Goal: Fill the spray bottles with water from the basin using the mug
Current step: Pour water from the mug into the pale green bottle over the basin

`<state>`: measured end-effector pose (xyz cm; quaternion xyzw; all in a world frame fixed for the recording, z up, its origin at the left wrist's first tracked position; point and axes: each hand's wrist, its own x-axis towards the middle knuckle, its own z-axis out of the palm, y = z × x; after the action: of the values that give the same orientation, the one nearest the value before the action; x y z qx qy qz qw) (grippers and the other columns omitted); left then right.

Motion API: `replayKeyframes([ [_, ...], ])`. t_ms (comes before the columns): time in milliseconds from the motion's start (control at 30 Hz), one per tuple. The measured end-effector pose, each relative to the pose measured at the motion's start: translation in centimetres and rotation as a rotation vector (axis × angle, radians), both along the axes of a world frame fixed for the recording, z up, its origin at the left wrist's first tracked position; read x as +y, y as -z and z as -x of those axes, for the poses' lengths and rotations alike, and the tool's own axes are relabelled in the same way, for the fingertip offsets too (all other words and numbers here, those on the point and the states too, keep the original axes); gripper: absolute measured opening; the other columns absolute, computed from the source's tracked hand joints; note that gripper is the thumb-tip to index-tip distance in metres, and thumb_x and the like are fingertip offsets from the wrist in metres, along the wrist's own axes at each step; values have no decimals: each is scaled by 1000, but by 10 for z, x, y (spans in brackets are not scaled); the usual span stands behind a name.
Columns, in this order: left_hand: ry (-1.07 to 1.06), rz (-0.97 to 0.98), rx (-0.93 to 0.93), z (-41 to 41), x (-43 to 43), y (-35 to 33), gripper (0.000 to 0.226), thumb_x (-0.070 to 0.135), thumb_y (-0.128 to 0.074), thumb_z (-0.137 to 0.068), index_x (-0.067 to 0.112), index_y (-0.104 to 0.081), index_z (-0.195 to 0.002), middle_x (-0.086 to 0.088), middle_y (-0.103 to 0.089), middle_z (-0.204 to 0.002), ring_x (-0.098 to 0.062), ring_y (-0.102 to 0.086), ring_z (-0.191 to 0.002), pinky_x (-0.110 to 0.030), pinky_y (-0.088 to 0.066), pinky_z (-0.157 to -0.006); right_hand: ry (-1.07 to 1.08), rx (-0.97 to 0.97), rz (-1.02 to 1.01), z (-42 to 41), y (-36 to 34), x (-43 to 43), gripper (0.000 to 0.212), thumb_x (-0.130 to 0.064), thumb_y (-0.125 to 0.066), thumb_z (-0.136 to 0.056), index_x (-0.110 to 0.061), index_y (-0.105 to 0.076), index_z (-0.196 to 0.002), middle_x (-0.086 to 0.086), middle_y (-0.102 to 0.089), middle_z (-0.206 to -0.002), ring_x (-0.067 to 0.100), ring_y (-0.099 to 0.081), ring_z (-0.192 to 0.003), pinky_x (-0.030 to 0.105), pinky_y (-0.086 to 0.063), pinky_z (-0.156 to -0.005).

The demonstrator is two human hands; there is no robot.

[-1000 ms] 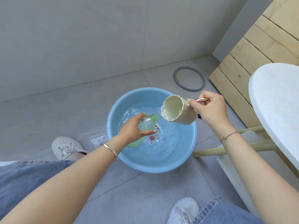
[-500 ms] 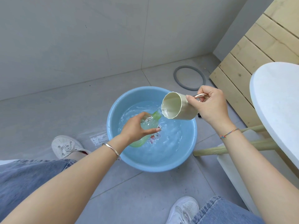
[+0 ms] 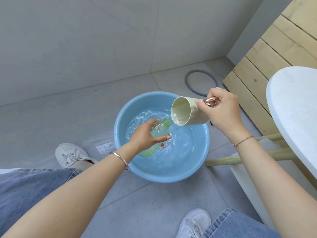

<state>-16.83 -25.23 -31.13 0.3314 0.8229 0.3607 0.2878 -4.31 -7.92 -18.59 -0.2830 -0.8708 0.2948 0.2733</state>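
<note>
A light blue basin (image 3: 120, 117) holding water stands on the grey tiled floor. My left hand (image 3: 145, 135) grips a clear green bottle (image 3: 158, 132) over the water, tilted, its open neck pointing up and right. My right hand (image 3: 221, 112) holds a cream mug (image 3: 186, 111) by its metal handle. The mug is tipped on its side, its lip just above the bottle's neck. My left hand hides much of the bottle's body.
A grey rubber ring (image 3: 201, 82) lies on the floor behind the basin. A white round tabletop (image 3: 295, 107) with wooden legs (image 3: 240, 158) stands to the right, beside a wooden slatted panel (image 3: 267, 60). My white shoes (image 3: 70, 154) flank the basin.
The mug has risen and tipped further toward the bottle's neck. My left hand has lifted the bottle slightly, bringing its neck under the mug's lip.
</note>
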Motion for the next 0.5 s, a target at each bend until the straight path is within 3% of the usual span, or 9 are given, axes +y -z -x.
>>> replayKeyframes([
  [333,-5,-5,-23,-2,2,-2,67,60,-79,-67,28,-56,-121,12,-62,-118,-11,-56,-114,-31,-45,-95,-62,-13,-130,3,-4,-5,36,-28,-68,-72,-19,-36,-59,-8,-33,-56,4,-36,-63,37,-30,-75],
  [500,-6,-8,-24,-2,1,0,66,60,-80,-67,27,-57,-119,13,-61,-112,-13,-57,-112,-32,-46,-94,-68,-26,-171,3,-4,-7,36,-25,-70,-74,-19,-37,-59,-8,-33,-57,4,-35,-63,33,-27,-77],
])
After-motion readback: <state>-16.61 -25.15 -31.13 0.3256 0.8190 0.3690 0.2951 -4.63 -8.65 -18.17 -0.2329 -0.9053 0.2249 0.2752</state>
